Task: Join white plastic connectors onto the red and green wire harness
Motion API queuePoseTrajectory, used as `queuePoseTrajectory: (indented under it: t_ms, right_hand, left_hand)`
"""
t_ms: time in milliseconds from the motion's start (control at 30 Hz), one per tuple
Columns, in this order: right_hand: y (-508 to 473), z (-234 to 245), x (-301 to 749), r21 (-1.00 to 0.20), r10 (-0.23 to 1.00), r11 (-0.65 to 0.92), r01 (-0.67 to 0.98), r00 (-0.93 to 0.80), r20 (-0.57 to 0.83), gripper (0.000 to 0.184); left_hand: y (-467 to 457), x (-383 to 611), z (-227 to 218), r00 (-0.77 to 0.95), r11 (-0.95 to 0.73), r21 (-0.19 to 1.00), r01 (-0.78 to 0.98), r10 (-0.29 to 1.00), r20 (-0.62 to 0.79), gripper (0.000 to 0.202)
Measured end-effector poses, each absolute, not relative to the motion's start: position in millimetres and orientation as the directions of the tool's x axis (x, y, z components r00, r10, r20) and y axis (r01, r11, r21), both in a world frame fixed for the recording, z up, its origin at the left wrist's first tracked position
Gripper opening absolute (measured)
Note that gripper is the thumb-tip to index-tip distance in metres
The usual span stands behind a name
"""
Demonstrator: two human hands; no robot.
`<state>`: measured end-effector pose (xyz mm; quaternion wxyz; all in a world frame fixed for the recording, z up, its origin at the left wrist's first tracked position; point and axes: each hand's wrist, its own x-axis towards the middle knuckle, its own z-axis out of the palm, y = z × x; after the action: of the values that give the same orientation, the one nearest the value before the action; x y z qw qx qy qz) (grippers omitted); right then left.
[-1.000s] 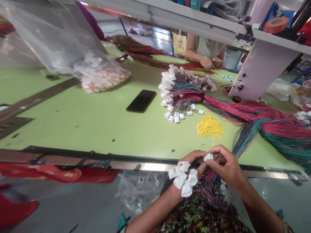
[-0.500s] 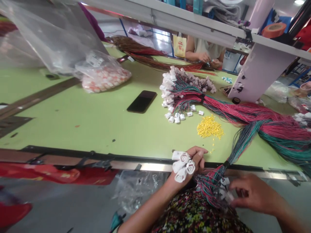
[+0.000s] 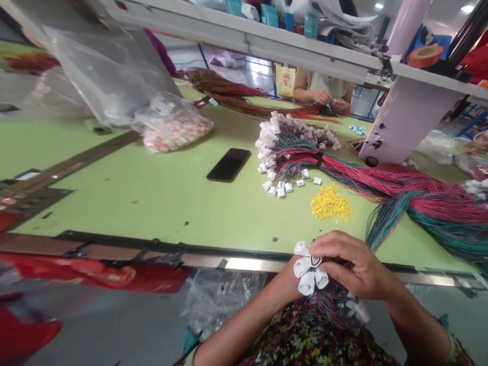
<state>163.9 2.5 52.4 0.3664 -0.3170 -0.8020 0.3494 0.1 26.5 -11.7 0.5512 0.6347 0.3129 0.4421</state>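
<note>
My left hand [image 3: 292, 277] grips a cluster of white plastic connectors [image 3: 309, 269] at the near table edge. Red and green wires [image 3: 333, 305] trail from them down over my lap. My right hand [image 3: 353, 264] lies over the left with its fingers curled round the same connectors and wires. What its fingertips pinch is hidden. A bound bundle of red and green wires [image 3: 400, 190] runs from my hands across the green table [image 3: 152, 198] to the right.
A heap of wired white connectors [image 3: 282, 152] lies mid-table beside a pile of small yellow parts [image 3: 331, 203] and a black phone [image 3: 229, 164]. A bag of parts [image 3: 173, 129] sits at the back left. Another person's hands [image 3: 328, 99] work across the table. A white shelf post [image 3: 404, 122] stands right.
My right hand came back up from the wires in my lap and closed over my left hand and the connectors. The view shifted slightly.
</note>
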Motion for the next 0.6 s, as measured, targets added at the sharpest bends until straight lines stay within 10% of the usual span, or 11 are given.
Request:
queuePoseTrajectory:
  t_ms: [300, 600]
  right_hand:
    - [0.6, 27.9, 184.8, -0.791, 0.870, 0.490, 0.368, -0.260, 0.418, 0.022]
    - [3.0, 26.7, 185.1, -0.707, 0.838, 0.546, 0.450, -0.274, 0.472, 0.017]
  left_hand:
    - [19.8, -1.7, -29.3, 0.525, 0.149, 0.944, -0.295, 0.850, 0.030, 0.028]
    - [13.7, 0.9, -31.4, 0.324, -0.136, 0.984, -0.117, 0.931, 0.167, 0.029]
